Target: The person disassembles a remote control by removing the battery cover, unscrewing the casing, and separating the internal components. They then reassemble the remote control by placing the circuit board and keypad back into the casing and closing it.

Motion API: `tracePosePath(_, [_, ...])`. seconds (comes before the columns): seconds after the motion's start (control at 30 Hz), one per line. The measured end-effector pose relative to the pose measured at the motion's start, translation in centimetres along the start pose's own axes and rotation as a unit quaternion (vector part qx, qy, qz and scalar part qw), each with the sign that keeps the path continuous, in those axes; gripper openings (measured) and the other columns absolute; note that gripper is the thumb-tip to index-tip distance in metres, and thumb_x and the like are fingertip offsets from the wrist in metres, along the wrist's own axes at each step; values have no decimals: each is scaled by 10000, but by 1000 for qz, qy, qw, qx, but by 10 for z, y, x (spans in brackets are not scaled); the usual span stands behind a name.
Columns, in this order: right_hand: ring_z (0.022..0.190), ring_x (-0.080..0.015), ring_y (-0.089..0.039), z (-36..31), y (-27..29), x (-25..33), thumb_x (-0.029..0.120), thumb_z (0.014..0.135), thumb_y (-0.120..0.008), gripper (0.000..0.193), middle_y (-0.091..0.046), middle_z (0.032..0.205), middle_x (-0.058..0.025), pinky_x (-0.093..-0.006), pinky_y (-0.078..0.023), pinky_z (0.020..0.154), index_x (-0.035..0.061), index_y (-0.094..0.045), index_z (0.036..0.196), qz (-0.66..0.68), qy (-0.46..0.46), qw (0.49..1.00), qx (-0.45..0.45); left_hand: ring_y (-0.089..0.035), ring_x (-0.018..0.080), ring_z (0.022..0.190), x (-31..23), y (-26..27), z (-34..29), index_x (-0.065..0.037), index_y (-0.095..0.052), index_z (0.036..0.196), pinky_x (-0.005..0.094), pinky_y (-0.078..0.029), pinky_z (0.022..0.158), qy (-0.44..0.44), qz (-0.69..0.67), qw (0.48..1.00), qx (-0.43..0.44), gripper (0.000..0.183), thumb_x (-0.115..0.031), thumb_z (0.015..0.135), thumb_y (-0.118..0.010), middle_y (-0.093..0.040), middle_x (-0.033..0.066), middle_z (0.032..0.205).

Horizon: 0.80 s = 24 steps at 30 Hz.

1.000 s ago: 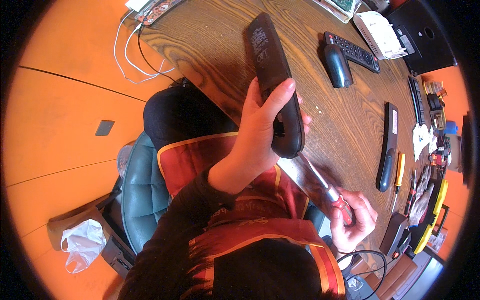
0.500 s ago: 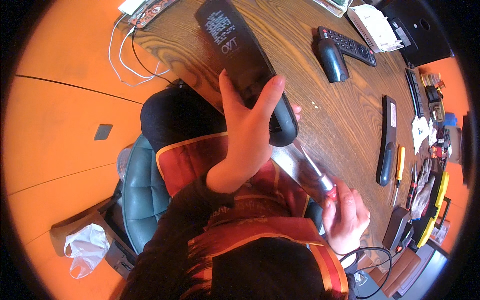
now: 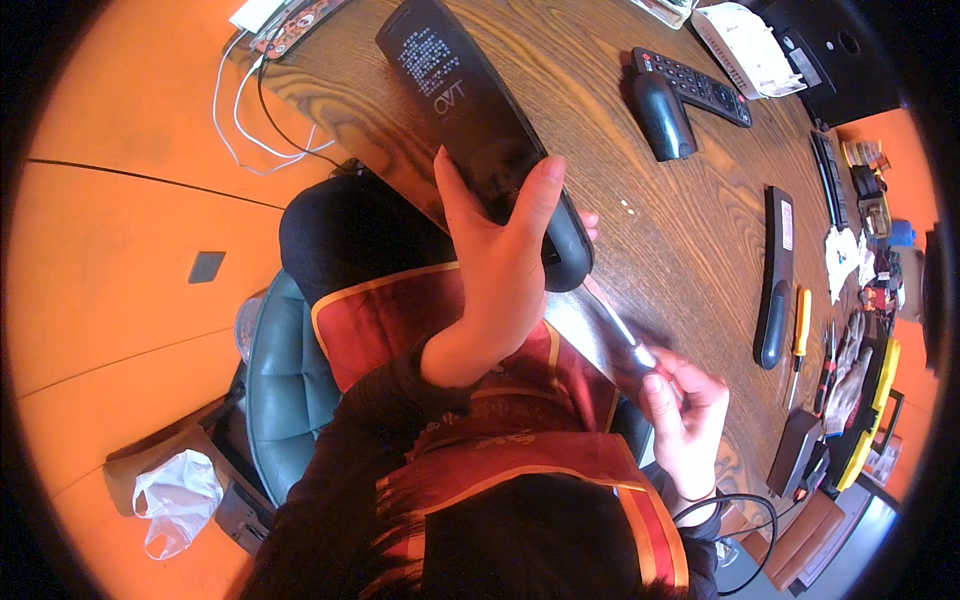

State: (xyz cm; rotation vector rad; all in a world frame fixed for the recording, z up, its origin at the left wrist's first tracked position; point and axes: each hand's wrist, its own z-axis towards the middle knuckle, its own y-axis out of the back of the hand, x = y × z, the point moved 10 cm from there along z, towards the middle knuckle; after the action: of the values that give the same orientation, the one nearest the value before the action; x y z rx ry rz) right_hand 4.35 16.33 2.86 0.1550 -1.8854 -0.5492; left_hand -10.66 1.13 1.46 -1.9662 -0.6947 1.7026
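Note:
My left hand (image 3: 500, 270) grips a long black remote control (image 3: 470, 120), tilted over the table's near edge. Its underside, with pale print, faces up. Thumb and fingers lie around its lower part. In my right hand (image 3: 685, 415) is a screwdriver (image 3: 617, 322), its handle mostly covered by my curled fingers. Its metal shaft points up and left to the rounded lower end of the remote. Whether the tip touches the remote or goes into it, I cannot tell.
On the wooden table (image 3: 660, 250) lie another black remote (image 3: 772, 280), an orange-handled screwdriver (image 3: 802, 325), a button remote (image 3: 700, 85) and a dark curved piece (image 3: 660, 120). A white plastic housing (image 3: 745, 50) stands at the back. A black cable (image 3: 765, 540) loops beside my right wrist.
My right hand has shifted slightly up and turned, its fingers now covering more of the screwdriver's handle. The remote's far end has moved a little left in my left hand.

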Motion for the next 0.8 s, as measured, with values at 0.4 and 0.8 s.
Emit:
tracePosePath(0.4, [516, -105, -516, 2, 1, 3, 154, 789, -652, 258, -568, 645, -34, -231, -415, 477, -10, -609, 983, 15, 61, 998, 16, -565, 186, 550, 16, -1, 2, -125, -272, 1175, 339, -517, 485, 43, -99, 993, 49, 456, -66, 832, -565, -492, 81, 851])
tracePosePath(0.8, [575, -182, -511, -28, 7, 61, 140, 647, -735, 415, -515, 675, -61, -285, -421, 515, 25, -627, 1031, -400, 365, 826, -155, -540, 194, 506, 12, -19, -2, -85, -348, 1152, 302, -468, 456, 48, -85, 986, 137, 366, -189, 850, -527, -499, 79, 770])
